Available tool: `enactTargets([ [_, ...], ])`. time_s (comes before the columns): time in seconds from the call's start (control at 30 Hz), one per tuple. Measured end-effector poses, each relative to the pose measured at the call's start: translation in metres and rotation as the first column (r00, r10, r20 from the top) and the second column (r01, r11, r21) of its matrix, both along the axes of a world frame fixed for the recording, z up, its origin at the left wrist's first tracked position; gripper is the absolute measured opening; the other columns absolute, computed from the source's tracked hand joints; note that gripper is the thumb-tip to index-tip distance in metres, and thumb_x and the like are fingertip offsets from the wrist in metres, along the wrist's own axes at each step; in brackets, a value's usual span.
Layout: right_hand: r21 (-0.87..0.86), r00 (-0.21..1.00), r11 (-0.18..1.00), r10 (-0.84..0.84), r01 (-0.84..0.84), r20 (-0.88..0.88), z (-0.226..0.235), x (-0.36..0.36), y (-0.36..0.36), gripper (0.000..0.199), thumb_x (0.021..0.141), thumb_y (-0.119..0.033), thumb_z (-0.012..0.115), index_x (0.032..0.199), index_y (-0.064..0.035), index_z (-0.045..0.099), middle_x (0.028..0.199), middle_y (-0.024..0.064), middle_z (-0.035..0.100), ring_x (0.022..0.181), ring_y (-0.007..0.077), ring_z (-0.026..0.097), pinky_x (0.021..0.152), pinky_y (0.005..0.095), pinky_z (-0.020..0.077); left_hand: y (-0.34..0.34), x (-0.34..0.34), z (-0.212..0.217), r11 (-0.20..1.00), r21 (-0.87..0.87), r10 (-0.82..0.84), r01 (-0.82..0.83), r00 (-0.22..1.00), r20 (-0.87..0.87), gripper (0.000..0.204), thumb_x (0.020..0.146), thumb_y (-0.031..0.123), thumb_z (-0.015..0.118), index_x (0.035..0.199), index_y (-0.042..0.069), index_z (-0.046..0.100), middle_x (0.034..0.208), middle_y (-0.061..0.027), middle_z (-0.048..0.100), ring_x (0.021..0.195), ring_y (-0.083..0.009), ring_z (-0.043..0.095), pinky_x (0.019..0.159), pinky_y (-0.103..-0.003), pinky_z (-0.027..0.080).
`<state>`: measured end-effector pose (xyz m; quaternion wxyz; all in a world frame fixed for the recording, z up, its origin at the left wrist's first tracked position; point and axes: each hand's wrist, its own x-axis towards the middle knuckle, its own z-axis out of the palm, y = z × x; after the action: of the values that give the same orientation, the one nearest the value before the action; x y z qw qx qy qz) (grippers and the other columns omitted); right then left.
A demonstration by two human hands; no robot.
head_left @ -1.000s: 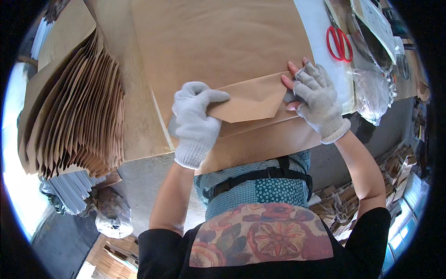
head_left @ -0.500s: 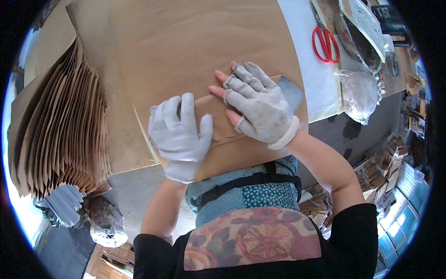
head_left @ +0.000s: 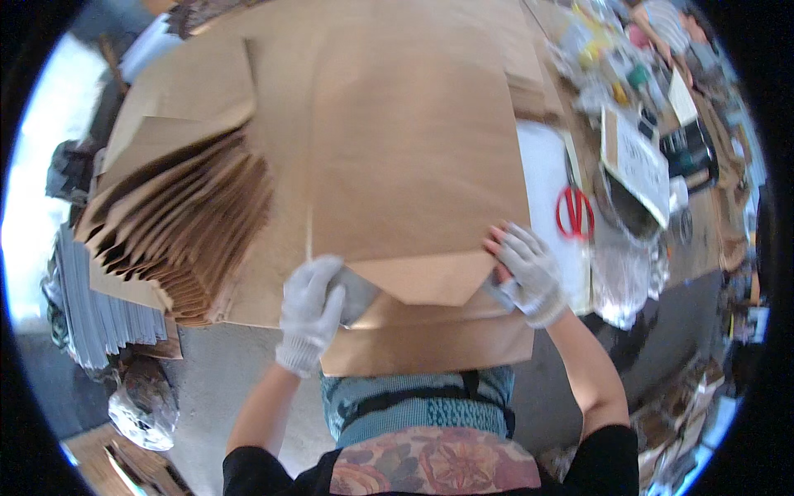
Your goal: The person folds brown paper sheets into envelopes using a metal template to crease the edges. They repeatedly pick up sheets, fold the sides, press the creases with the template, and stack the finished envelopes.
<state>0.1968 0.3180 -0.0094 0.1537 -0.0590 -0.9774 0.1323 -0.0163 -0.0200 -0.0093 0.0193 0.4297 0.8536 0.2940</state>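
A large brown kraft paper bag (head_left: 413, 182) lies before me, its near end folded into a flap (head_left: 434, 277) with slanted sides. Grey patches (head_left: 357, 296) show at both corners of the fold. My left hand (head_left: 310, 310), in a whitish knitted glove, is closed on the left corner, its thumb over the grey patch. At the right corner my right hand (head_left: 529, 277), in a glove with bare fingertips, pinches the bag's edge. The near strip of brown paper (head_left: 430, 343) reaches over the table edge toward my apron (head_left: 413, 413).
To the left stands a fanned stack of brown paper bags (head_left: 190, 223), with grey sheets (head_left: 107, 298) below it. Red-handled scissors (head_left: 574, 213), a clear plastic bag (head_left: 622, 285) and a dark mug (head_left: 691, 153) are on the right. Another person (head_left: 662, 33) is at the far right.
The view has shifted, showing more of the table's far side. My hands have moved apart, from lying flat on the flap to its left and right corners. The bag now lies straighter.
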Motion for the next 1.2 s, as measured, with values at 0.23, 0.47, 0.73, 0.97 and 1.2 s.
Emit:
enactTargets([
  [0.23, -0.097, 0.971, 0.978, -0.169, 0.187, 0.168, 0.037, 0.037, -0.028, 0.056, 0.075, -0.017, 0.088, 0.128, -0.0059, 0.073, 0.112, 0.0157, 0.072, 0.113, 0.0356, 0.067, 0.105, 0.0463, 0.0521, -0.035, 0.054, 0.013, 0.539, -0.008, -0.123, -0.842, -0.088, 0.988, 0.030, 0.109, 0.030, 0.057, 0.121, 0.005, 0.070, 0.117, -0.0098, 0.072, 0.103, -0.0261, 0.071, 0.087, -0.037, 0.059],
  [0.47, -0.723, 0.868, 0.488, -0.352, 0.489, 0.350, -0.012, 0.030, 0.028, 0.033, 0.091, 0.001, 0.075, 0.122, 0.0019, 0.066, 0.100, 0.0017, 0.066, 0.100, 0.0125, 0.065, 0.090, 0.0272, 0.0522, 0.022, -0.007, 0.084, 0.832, -0.099, 0.454, -0.546, 0.568, 0.687, 0.043, 0.107, 0.047, 0.062, 0.107, 0.006, 0.073, 0.094, -0.0183, 0.074, 0.086, -0.0320, 0.073, 0.074, -0.040, 0.059],
  [0.73, -0.958, 0.842, 0.278, -0.533, 0.077, -0.087, 0.016, -0.009, 0.097, 0.031, 0.110, -0.014, 0.064, 0.137, 0.0011, 0.063, 0.112, 0.0024, 0.070, 0.098, 0.0112, 0.062, 0.090, 0.0259, 0.0503, -0.020, -0.153, 0.258, 0.633, 0.575, 0.577, -0.519, 0.811, 0.097, 0.042, 0.102, 0.040, 0.070, 0.104, -0.002, 0.078, 0.094, -0.0258, 0.076, 0.087, -0.0372, 0.074, 0.082, -0.044, 0.057],
  [0.97, -0.582, 0.861, 0.709, -0.508, 0.398, -0.029, 0.018, 0.001, 0.064, 0.048, 0.102, 0.001, 0.065, 0.150, -0.0011, 0.057, 0.135, 0.0105, 0.063, 0.113, 0.0172, 0.060, 0.100, 0.0301, 0.0509, -0.156, -0.316, 0.222, 0.458, 0.379, 0.829, -0.804, 0.540, 0.144, 0.049, 0.097, 0.039, 0.061, 0.106, -0.006, 0.077, 0.101, -0.0293, 0.076, 0.094, -0.0425, 0.074, 0.089, -0.047, 0.055],
  [1.2, -0.063, 0.953, 0.969, -0.223, 0.240, 0.204, 0.046, 0.058, 0.003, 0.077, 0.068, -0.007, 0.091, 0.139, -0.0035, 0.062, 0.137, 0.0177, 0.064, 0.117, 0.0388, 0.064, 0.104, 0.0459, 0.0541, -0.230, -0.273, 0.134, 0.399, 0.116, 0.916, -0.910, 0.401, -0.004, 0.050, 0.095, 0.042, 0.061, 0.101, -0.004, 0.079, 0.098, -0.0324, 0.074, 0.096, -0.0453, 0.074, 0.090, -0.050, 0.055],
])
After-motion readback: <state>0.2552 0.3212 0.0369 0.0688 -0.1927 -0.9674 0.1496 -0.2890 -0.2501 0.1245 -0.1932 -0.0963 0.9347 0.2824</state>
